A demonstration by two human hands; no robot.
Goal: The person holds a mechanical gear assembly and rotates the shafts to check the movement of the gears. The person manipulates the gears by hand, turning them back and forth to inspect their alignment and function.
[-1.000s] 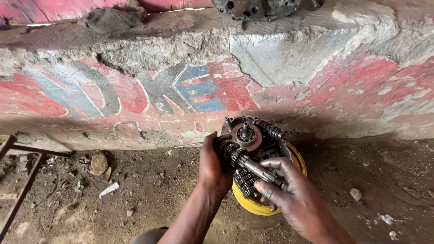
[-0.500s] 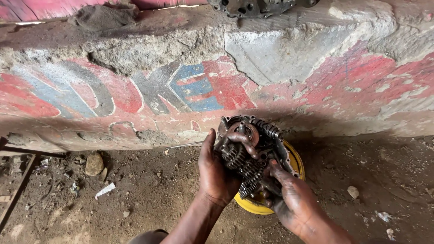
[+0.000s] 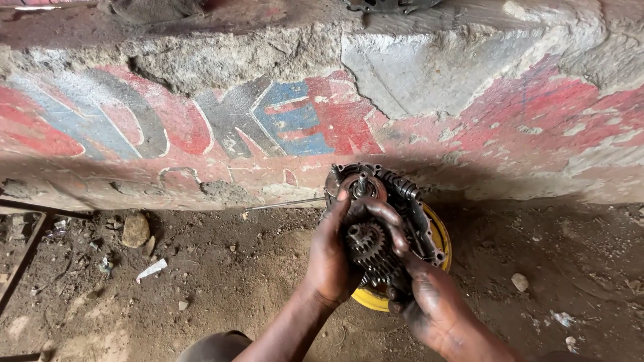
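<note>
A dark, greasy engine gearbox case [image 3: 402, 194] sits on a yellow bowl [image 3: 439, 234] on the dirt floor, close to a low painted wall. A toothed gear cluster [image 3: 367, 248] stands in the middle of the case, with a shaft [image 3: 361, 182] poking up behind it. My left hand [image 3: 332, 258] wraps the left side of the gear cluster, fingers reaching toward the shaft. My right hand [image 3: 419, 295] grips the cluster from the right and below, thumb curled over its top. Both hands are oily.
A cracked concrete wall [image 3: 268, 121] painted red, blue and grey runs across the back. A stone [image 3: 135, 229] and a white scrap [image 3: 151, 269] lie on the dirt at left. A metal bar [image 3: 23, 261] slants at the far left. Another engine part [image 3: 389, 5] rests on the wall top.
Both hands have closed in around the gear cluster; the right hand moved from the case's right side to under and over the gears. The view has shifted slightly left.
</note>
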